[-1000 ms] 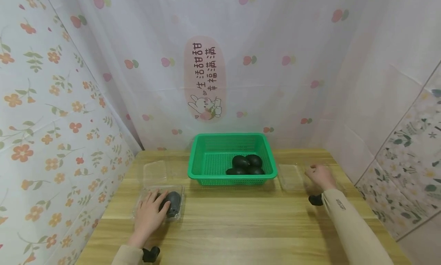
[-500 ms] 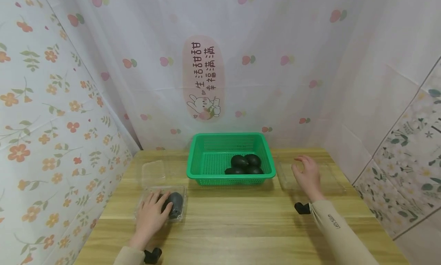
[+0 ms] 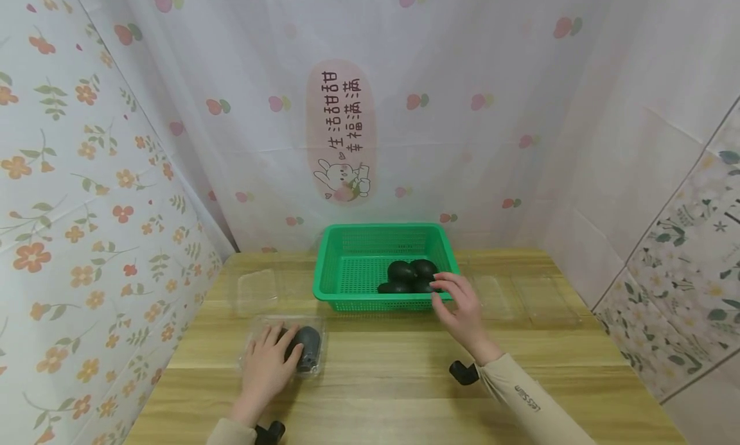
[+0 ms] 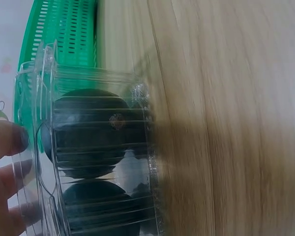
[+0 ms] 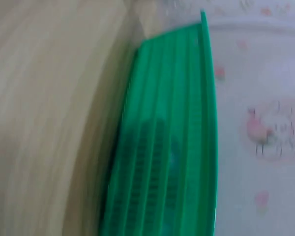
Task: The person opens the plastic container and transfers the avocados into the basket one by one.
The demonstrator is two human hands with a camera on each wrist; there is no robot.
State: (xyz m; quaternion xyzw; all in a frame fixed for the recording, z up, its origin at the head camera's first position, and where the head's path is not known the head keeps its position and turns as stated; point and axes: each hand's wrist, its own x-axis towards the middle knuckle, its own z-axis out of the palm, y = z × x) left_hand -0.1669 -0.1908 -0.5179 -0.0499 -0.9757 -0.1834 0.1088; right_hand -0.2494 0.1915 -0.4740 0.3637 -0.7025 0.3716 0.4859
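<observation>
My left hand [image 3: 268, 368] lies over a clear plastic clamshell box [image 3: 315, 361] at the left of the table, fingers spread across its lid. Dark avocados [image 4: 91, 130] show through the box's ridged wall in the left wrist view. Over the front right rim of a green plastic basket [image 3: 381, 297] is my right hand [image 3: 462, 310], fingers slightly bent and holding nothing. Several dark avocados [image 3: 401, 271] sit in the basket's right part, one partly behind the right fingertips. The right wrist view is blurred and shows the basket's side without the hand.
Another clear plastic container [image 3: 543, 297] lies opened flat at the right of the basket. A further clear plastic piece [image 3: 257, 291] lies behind the left box. The wooden table [image 3: 381, 381] meets a patterned curtain [image 3: 428, 162] behind, with floral cloth at both sides.
My right hand has moved left from the right-hand container to the basket's front right corner. My left hand and the filled box have shifted slightly right.
</observation>
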